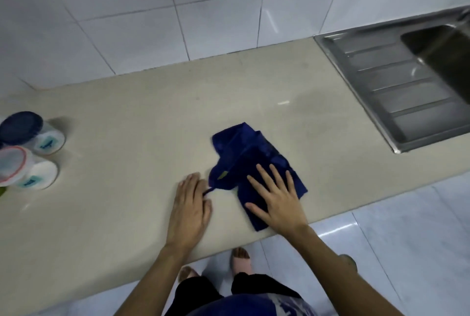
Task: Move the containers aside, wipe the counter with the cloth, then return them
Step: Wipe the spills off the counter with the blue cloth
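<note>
Head view looks down on a beige surface [127, 125] with a dark blue cloth [251, 153] lying crumpled and partly folded near the front edge. The right grip [277, 203], a bare hand, lies flat on the near half of the cloth, fingers straight and spread, palm pressing down, holding nothing. The left grip [190, 203] rests on the surface just left of the cloth, fingers pointing forward. A thin strip of the cloth runs from its near-left corner to the gap between that hand's first finger and thumb; I cannot tell whether the strip is pinched or merely touched.

Well to the left of the cloth, at the frame's edge, two containers stand touching: a blue-lidded container [25, 130] farther back and a red-rimmed container [23, 168] nearer the front. Both have white bodies with small teal labels.

Right of the cloth and farther back, a steel sink [396, 86] with a ribbed drainboard is set into the surface. White wall tiles [203, 10] rise beyond the cloth.
</note>
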The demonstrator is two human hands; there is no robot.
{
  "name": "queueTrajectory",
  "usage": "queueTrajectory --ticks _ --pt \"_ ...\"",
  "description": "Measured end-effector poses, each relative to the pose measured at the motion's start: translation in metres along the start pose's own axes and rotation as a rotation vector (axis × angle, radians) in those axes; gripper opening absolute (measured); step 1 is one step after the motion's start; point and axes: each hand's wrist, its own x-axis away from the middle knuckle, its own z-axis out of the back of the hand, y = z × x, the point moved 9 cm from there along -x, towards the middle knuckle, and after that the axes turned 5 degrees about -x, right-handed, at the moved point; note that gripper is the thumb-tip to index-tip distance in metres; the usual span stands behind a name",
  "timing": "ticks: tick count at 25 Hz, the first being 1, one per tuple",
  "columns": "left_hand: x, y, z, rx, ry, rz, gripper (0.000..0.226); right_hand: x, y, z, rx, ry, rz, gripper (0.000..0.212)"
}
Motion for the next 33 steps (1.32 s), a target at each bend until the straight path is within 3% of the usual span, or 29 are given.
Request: queueTrajectory --ticks 3,6,8,12,15,17,22,25,27,30,33 --pt "0.005 -0.01 0.004 0.038 0.026 0.035 0.053 0.02 0.091 0.016 0.012 0.039 -0.279 0.068" --pt "0.019 -0.03 0.007 0.079 0.045 0.117 0.053 0.016 0.092 0.017 0.037 0.021 -0.384 0.07" --pt "0.031 -0.042 0.006 0.1 0.047 0.161 0.053 0.0 0.045 0.009 0.036 0.002 -0.299 0.07" --pt "0.042 -0.053 0.007 0.101 0.044 0.218 0.055 -0.018 -0.09 -0.02 0.009 -0.075 0.077 0.068" --pt "0.041 -0.052 0.015 0.105 0.065 0.237 0.054 -0.015 -0.115 -0.027 -0.002 -0.085 0.171 0.068" --pt "0.041 -0.053 0.015 0.123 0.06 0.229 0.053 -0.018 -0.081 -0.018 -0.023 -0.046 0.149 0.067" --pt "0.044 -0.049 0.011 0.156 0.062 0.209 0.048 -0.019 0.079 0.015 -0.044 0.022 -0.262 0.072" --pt "0.038 -0.039 0.008 0.196 0.062 0.196 0.048 -0.016 0.086 0.017 -0.031 0.025 -0.357 0.074" --pt "0.034 -0.031 0.006 0.216 0.062 0.181 0.05 -0.019 0.045 0.008 -0.025 0.011 -0.311 0.072" --pt "0.024 -0.014 0.005 0.215 0.057 0.134 0.05 -0.011 -0.036 -0.007 -0.013 -0.029 -0.088 0.069" --pt "0.015 -0.002 0.002 0.181 0.046 0.08 0.051 0.002 -0.064 -0.015 -0.004 -0.056 0.048 0.067"
